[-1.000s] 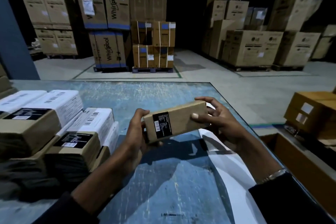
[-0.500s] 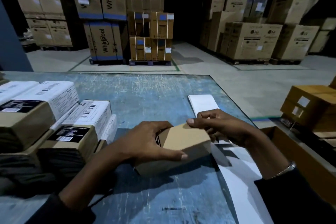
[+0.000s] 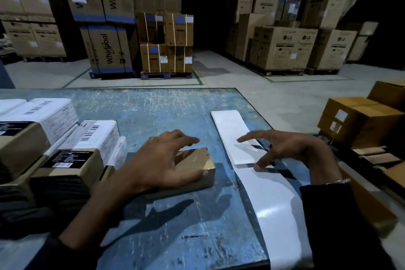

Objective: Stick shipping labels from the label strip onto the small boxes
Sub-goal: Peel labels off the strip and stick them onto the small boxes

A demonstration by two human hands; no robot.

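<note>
Blue, scuffed metal forms the desk [image 3: 153, 221] on which the work is laid out. Nearest the viewer, the white label strip [image 3: 269, 199] runs along the desk's right side from the near edge away to a folded stack. The right hand [image 3: 291, 149] hovers over that strip with fingers spread and straight, thumb tip at or just above the paper; it has hold of nothing. The left hand [image 3: 162, 160] lies flat, fingers relaxed, on top of a small box [image 3: 197, 166] of plain brown card that sits on the desk just left of the strip; the hand steadies it and does not clasp it. No label shows on the box's visible faces. Judged from this, the step in hand is fetching a label: the next move calls for lifting one label's edge from the backing and carrying it to the box's top, which the left hand must first uncover. Left of the box stand stacked small boxes [image 3: 72, 160] bearing black panels and white barcoded labels [image 3: 92, 136], their print too small to read. Beyond the desk, across the concrete floor, pallets hold large cartons marked "Whirlpool" [image 3: 107, 50] and "LG" [image 3: 287, 46].
</note>
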